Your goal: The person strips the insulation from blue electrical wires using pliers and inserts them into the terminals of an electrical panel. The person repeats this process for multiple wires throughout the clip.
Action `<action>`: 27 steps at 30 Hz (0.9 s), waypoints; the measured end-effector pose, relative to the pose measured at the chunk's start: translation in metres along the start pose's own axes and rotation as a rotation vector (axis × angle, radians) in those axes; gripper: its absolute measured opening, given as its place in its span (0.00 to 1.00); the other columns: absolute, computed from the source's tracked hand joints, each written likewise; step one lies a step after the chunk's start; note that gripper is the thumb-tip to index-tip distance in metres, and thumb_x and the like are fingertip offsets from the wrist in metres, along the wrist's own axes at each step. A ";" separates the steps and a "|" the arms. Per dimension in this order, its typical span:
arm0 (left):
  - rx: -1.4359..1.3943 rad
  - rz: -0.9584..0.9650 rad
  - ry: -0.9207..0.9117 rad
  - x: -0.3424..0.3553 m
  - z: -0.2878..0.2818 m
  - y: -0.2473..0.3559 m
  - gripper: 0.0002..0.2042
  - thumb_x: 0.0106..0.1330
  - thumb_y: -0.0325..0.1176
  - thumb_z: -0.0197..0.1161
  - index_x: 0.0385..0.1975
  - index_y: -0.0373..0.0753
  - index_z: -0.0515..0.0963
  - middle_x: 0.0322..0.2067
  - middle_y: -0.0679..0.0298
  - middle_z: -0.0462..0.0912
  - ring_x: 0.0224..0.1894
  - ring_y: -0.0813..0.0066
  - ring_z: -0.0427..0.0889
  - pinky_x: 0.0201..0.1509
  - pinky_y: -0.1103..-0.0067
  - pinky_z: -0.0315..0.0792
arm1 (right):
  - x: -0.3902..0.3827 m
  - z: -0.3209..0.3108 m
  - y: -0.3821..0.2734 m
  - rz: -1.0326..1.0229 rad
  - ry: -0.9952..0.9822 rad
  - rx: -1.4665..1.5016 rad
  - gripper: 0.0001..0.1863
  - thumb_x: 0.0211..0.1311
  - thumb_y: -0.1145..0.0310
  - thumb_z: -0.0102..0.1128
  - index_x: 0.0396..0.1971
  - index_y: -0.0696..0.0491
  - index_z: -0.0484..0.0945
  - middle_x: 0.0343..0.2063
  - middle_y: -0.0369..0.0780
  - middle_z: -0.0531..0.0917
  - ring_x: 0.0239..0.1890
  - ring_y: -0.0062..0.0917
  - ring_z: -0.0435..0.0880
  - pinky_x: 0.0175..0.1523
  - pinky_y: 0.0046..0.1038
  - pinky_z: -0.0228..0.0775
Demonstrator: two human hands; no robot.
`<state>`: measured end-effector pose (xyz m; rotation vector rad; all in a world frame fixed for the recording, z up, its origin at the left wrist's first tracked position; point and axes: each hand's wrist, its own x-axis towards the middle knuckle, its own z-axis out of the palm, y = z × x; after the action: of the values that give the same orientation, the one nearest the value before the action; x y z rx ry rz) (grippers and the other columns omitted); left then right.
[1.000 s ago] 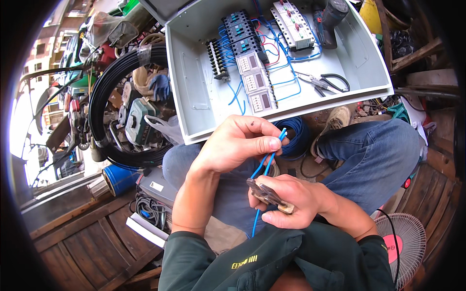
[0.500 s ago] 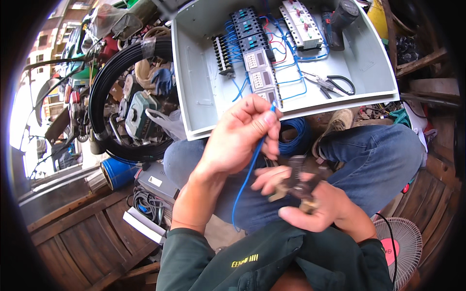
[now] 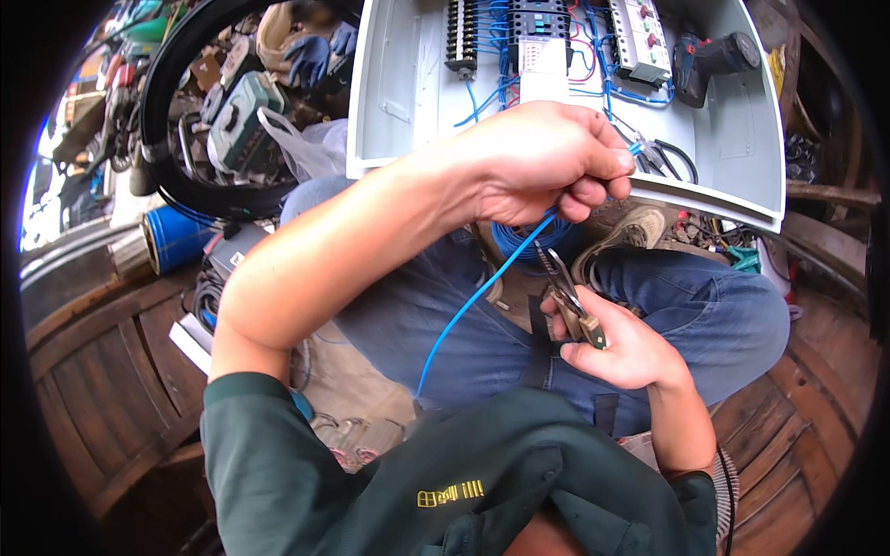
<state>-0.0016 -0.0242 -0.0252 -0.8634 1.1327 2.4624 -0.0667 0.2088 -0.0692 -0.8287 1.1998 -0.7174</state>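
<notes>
My left hand [image 3: 565,162] pinches a blue wire [image 3: 473,306] over the front rim of a pale grey metal electrical box [image 3: 769,167]; the wire's short end sticks up past my thumb, its length hangs down across my jeans. Below it, my right hand [image 3: 616,338] grips pliers [image 3: 575,306] with jaws pointing up toward the wire, apparently not touching it. Inside the box are a terminal strip [image 3: 461,37], black contactors [image 3: 533,23], white breakers [image 3: 640,46], a cordless drill [image 3: 705,69] and more hand tools [image 3: 672,157]. A blue wire coil [image 3: 514,243] lies beneath the box.
At the left are a black cable coil [image 3: 158,139], a green machine [image 3: 241,125], blue gloves [image 3: 306,65], a plastic bag [image 3: 320,144] and a blue drum [image 3: 176,239]. Wooden planks [image 3: 102,398] flank my crossed legs. A fan [image 3: 728,491] shows behind my right elbow.
My left hand has moved up and right with the wire, to the box's front. My right hand has dropped away from the wire and moved right with the pliers. The view has shifted.
</notes>
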 end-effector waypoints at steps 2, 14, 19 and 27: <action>-0.050 0.000 -0.032 0.002 -0.002 -0.001 0.03 0.72 0.27 0.58 0.37 0.35 0.73 0.31 0.63 0.78 0.23 0.86 0.65 0.25 0.85 0.60 | 0.005 0.000 -0.004 0.005 0.007 -0.005 0.27 0.55 0.72 0.61 0.57 0.58 0.70 0.37 0.40 0.79 0.39 0.27 0.79 0.46 0.30 0.73; 0.008 -0.026 -0.173 0.005 -0.005 -0.005 0.03 0.71 0.23 0.57 0.39 0.32 0.73 0.31 0.61 0.78 0.24 0.84 0.69 0.26 0.84 0.66 | 0.026 -0.002 -0.028 -0.035 0.025 -0.041 0.28 0.53 0.74 0.60 0.58 0.58 0.71 0.36 0.37 0.77 0.38 0.23 0.77 0.47 0.27 0.73; -0.001 -0.043 -0.190 0.011 -0.005 -0.006 0.02 0.70 0.22 0.57 0.39 0.32 0.73 0.31 0.60 0.77 0.24 0.83 0.69 0.26 0.84 0.66 | 0.028 -0.003 -0.029 -0.082 0.064 -0.165 0.28 0.52 0.74 0.60 0.57 0.59 0.71 0.36 0.40 0.77 0.39 0.27 0.78 0.48 0.29 0.73; -0.008 -0.038 -0.201 0.012 -0.003 -0.006 0.02 0.69 0.21 0.57 0.39 0.32 0.73 0.31 0.60 0.77 0.25 0.83 0.69 0.26 0.83 0.65 | 0.028 -0.004 -0.029 -0.090 0.076 -0.192 0.29 0.51 0.72 0.60 0.56 0.59 0.71 0.38 0.42 0.78 0.41 0.31 0.79 0.51 0.32 0.72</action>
<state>-0.0065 -0.0223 -0.0380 -0.6159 1.0269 2.4593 -0.0658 0.1694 -0.0592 -1.0275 1.3206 -0.7200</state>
